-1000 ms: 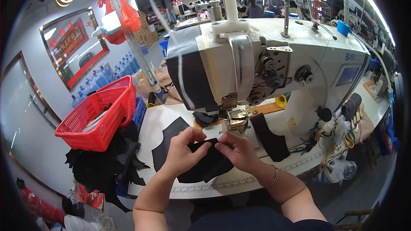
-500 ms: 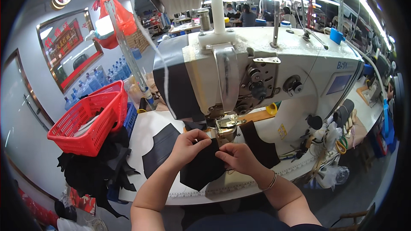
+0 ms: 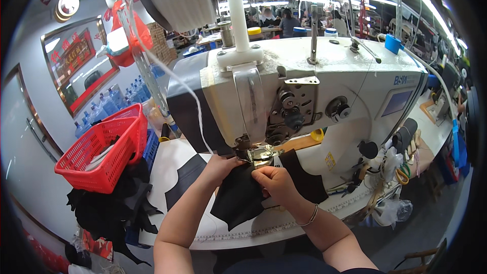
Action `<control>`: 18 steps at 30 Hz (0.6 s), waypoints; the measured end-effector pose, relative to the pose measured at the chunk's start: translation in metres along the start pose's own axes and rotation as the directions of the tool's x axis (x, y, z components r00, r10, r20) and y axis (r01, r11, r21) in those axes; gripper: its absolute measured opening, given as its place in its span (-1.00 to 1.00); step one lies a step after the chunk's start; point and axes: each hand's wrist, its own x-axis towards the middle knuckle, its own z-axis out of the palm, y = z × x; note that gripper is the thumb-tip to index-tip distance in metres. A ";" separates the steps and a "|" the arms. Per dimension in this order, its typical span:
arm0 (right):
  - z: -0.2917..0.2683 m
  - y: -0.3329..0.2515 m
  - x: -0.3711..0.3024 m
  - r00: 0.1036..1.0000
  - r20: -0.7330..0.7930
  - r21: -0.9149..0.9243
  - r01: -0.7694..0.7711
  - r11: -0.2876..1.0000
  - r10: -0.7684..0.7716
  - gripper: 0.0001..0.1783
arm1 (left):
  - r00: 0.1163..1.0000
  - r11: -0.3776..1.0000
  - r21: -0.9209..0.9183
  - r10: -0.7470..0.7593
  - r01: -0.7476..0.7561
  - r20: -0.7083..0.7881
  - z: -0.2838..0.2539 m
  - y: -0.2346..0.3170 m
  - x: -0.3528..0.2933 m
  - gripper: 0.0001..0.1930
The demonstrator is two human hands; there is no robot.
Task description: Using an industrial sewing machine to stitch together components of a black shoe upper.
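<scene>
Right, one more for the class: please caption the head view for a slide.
At an industrial sewing machine, the right hand pinches a black panel, the left hand at its upper edge.

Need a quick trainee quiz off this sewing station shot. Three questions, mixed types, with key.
1. Multiple choice: what does the person's right hand pinch?
A) A pair of scissors
B) A flat black piece of sheet material
C) A large white spool

2. True or false: the red perforated plastic basket stands to the left of the white sewing machine.

3. Fill in: the thin, shiny bracelet is on the person's ____ wrist.

Key: 1. B; 2. True; 3. right
</scene>
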 end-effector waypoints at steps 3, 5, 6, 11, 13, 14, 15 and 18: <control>0.001 0.001 0.000 1.000 0.005 -0.005 0.011 1.000 -0.011 -0.77 | 1.000 0.999 0.032 0.026 -0.026 0.006 0.000 0.002 0.001 -0.72; 0.002 0.002 0.000 0.999 -0.007 0.014 0.043 0.999 -0.043 -0.78 | 0.999 0.999 0.041 0.034 -0.034 -0.005 0.002 0.005 -0.001 -0.72; 0.002 0.003 0.001 0.999 -0.003 0.013 0.044 0.999 -0.044 -0.78 | 0.999 0.999 0.040 0.036 -0.036 -0.008 0.001 0.004 -0.001 -0.72; 0.004 0.003 0.000 0.999 -0.018 0.031 0.036 0.999 -0.035 -0.78 | 0.996 0.996 -0.028 0.084 -0.085 -0.011 -0.002 -0.007 0.002 -0.78; 0.003 0.005 0.001 0.999 -0.025 0.024 0.048 0.999 -0.047 -0.79 | 0.995 0.993 -0.061 0.099 -0.099 -0.015 0.000 -0.010 0.005 -0.79; 0.003 0.006 0.000 0.998 -0.035 0.018 0.060 0.998 -0.059 -0.79 | 0.994 0.989 -0.092 0.112 -0.114 -0.017 0.000 -0.012 0.007 -0.81; 0.004 0.006 -0.001 0.998 -0.036 0.019 0.059 0.998 -0.058 -0.79 | 0.994 0.989 -0.092 0.111 -0.112 -0.017 -0.001 -0.013 0.008 -0.81; 0.005 0.010 -0.006 0.993 -0.076 -0.058 0.086 0.995 -0.090 -0.81 | 0.994 0.989 -0.097 0.111 -0.110 0.007 -0.004 -0.017 0.010 -0.75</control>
